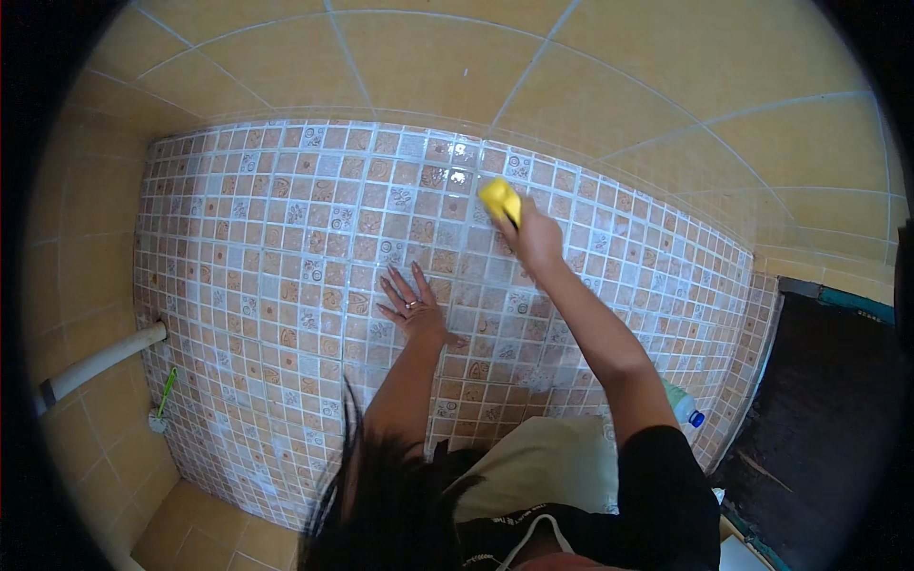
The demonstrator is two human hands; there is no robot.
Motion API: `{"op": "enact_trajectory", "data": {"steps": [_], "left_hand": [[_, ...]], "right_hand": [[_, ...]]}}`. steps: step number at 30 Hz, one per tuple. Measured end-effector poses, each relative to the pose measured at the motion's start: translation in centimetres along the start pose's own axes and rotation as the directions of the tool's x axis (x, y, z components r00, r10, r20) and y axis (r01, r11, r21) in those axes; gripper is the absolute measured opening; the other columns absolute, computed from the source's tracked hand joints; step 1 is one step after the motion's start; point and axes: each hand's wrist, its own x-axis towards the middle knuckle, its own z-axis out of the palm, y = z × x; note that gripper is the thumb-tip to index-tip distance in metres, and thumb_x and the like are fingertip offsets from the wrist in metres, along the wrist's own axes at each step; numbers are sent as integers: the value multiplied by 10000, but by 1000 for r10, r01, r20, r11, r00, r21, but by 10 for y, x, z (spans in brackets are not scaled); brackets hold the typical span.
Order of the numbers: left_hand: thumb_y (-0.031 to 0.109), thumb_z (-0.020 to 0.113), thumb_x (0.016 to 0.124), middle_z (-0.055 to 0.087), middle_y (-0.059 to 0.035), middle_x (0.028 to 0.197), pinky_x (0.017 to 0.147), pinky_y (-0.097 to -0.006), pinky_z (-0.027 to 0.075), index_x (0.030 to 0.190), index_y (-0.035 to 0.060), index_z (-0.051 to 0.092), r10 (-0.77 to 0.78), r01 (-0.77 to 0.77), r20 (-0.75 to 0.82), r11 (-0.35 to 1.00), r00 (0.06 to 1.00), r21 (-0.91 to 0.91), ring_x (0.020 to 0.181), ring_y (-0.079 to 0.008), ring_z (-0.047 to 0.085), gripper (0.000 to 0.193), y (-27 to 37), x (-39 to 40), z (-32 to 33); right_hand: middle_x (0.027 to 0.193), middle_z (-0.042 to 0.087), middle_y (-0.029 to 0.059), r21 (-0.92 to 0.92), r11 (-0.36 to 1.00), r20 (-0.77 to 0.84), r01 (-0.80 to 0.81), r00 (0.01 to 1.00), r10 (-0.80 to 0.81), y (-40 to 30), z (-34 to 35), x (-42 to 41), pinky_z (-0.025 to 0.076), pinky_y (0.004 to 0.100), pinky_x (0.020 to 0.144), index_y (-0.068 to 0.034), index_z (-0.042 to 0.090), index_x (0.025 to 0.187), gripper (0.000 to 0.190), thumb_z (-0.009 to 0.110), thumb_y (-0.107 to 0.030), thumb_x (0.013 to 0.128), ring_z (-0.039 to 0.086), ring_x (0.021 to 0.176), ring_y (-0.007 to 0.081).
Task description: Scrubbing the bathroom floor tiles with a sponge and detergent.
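My left hand point(414, 308) rests palm down on the wet mosaic-tiled floor point(300, 235), fingers spread, a ring on one finger. It holds nothing. To its upper right, my right hand point(537, 239) grips a yellow scrubber point(501, 198) near the wall-side edge of the floor. Motion blur and my fingers hide its underside, so I cannot tell its exact kind or whether it touches the tiles. Shiny wet patches and whitish film show on the tiles around both hands.
Yellow wall tiles point(443, 68) rise beyond the floor. A white pipe point(107, 360) and a green-handled tool point(166, 392) are at the left. A blue-capped plastic bottle point(682, 404) lies by my right arm. A dark door panel point(814, 400) is at the right.
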Motion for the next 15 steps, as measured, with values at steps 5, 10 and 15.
{"op": "enact_trajectory", "data": {"steps": [5, 10, 15], "left_hand": [[513, 899, 362, -282, -342, 1403, 1020, -696, 41, 1383, 56, -282, -10, 11, -16, 998, 1000, 61, 1307, -515, -237, 1626, 14, 7, 4], [493, 909, 361, -304, -338, 1394, 1028, -686, 43, 1378, 68, -297, -49, 50, -23, 998, 999, 43, 1305, -510, -248, 1633, 6, 8, 9], [513, 906, 330, -286, -318, 1416, 1026, -686, 14, 1408, 89, -251, -38, 39, -30, 999, 999, 30, 1321, -491, -235, 1637, 10, 7, 6]], "right_hand": [[808, 664, 160, 119, 969, -89, 215, 975, -205, -54, 58, 54, 504, 458, 680, -32, 544, 1037, 475, 685, -387, 754, 648, 765, 346], [849, 663, 172, 143, 989, 8, -35, 999, 34, -23, 26, 62, 501, 450, 700, -53, 556, 1037, 458, 686, -381, 745, 646, 803, 345], [812, 662, 198, 128, 864, -359, -487, 789, 498, 180, -46, 4, 509, 455, 631, -14, 606, 987, 544, 712, -471, 712, 652, 753, 355]]}}
